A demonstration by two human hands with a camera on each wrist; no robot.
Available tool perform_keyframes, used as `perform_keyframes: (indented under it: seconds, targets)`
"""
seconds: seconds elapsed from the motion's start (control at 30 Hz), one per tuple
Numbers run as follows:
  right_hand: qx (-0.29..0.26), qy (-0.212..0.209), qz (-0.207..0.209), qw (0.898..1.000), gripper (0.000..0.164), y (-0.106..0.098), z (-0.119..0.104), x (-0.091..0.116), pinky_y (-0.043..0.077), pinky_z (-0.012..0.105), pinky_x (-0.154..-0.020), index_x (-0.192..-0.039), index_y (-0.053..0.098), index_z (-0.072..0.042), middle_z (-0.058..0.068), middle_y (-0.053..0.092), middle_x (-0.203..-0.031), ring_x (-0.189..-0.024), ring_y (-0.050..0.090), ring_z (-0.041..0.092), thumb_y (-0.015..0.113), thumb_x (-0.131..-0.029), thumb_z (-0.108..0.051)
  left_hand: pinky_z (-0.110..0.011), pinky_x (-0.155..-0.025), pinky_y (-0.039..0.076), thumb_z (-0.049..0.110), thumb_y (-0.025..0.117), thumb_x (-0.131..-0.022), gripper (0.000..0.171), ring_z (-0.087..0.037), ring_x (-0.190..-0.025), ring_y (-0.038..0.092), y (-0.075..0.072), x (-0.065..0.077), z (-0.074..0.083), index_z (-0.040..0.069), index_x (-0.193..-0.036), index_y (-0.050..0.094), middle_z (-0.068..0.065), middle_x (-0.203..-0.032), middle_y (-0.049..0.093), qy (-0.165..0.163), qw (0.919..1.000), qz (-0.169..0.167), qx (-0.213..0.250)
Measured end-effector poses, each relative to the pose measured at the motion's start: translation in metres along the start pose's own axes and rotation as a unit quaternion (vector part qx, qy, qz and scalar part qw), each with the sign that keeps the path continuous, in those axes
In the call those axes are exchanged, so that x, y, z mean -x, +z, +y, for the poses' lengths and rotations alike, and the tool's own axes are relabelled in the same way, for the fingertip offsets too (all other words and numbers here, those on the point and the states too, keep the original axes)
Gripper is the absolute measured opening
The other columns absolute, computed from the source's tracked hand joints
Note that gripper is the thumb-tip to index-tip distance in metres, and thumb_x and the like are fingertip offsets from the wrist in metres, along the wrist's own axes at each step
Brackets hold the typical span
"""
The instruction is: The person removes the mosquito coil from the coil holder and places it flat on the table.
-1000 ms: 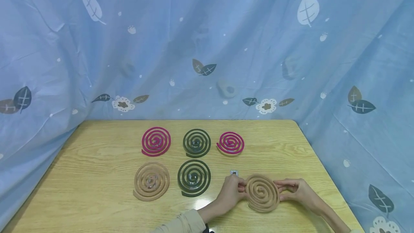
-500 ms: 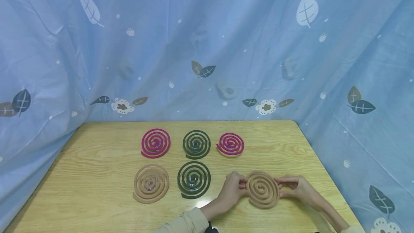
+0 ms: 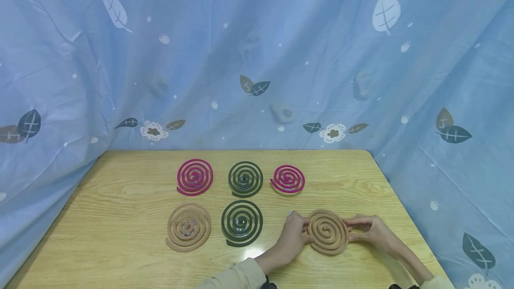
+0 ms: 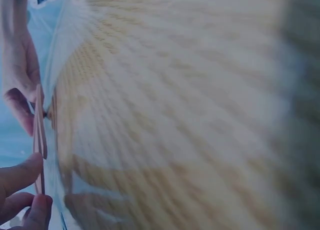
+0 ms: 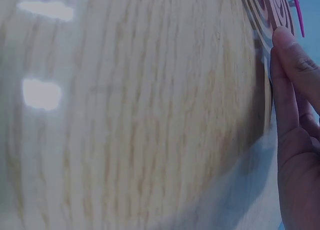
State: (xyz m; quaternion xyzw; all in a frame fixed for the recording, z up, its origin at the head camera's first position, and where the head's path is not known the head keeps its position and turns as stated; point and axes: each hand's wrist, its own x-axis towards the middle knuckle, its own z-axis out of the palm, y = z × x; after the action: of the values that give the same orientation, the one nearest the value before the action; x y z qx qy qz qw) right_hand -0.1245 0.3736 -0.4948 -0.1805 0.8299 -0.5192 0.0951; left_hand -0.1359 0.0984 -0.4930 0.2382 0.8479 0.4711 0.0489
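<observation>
At the left of the counter (image 3: 120,235), a flat tan coil (image 3: 188,226) lies nearer than a magenta coil (image 3: 195,176); both outer ends point near-left. Next come a far green coil (image 3: 244,179) and a near green coil (image 3: 240,222), then a smaller magenta coil (image 3: 287,178) with its tail leftward. The left hand (image 3: 292,234) pinches the left rim of the held tan coil (image 3: 328,231), over the counter's near right part; the right hand (image 3: 377,234) pinches its right rim between thumb and fingers. From the head, the held tan coil looks round, spiral face up, with no clear long axis, its outer end near-left. The left wrist view instead shows it edge-on, a thin layered strip running from hand to hand. The right wrist view shows the thumb against its rim.
</observation>
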Motion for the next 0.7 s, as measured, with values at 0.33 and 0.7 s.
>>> perform_keyframes:
  seconds: [0.33, 0.7]
  targets:
    - [0.005, -0.001, 0.001, 1.000, 0.042, -0.0040, 0.0051, -0.0007, 0.053, 0.017, -0.085, -0.116, 0.063, 0.010, 0.013, 0.069, -0.107, -0.096, 0.064, 0.006, 0.076, -0.079, -0.005, -0.011, -0.052, 0.033, 0.011, 0.080, -0.074, 0.035, -0.002, -0.069, 0.033, 0.0035, -0.0024, 0.0070, -0.004, -0.104, 0.070, 0.004, -0.076, 0.045, -0.001, 0.9956, -0.013, -0.093]
    - [0.011, -0.002, -0.004, 1.000, 0.043, -0.0022, 0.0049, -0.0038, 0.054, 0.019, -0.084, -0.117, 0.063, 0.009, 0.013, 0.069, -0.106, -0.095, 0.064, 0.008, 0.076, -0.079, -0.007, -0.011, -0.051, 0.035, 0.010, 0.080, -0.074, 0.016, -0.002, -0.069, 0.033, -0.0012, -0.0030, 0.0077, 0.002, -0.076, 0.067, 0.002, -0.076, 0.043, -0.007, 0.9953, -0.018, -0.094]
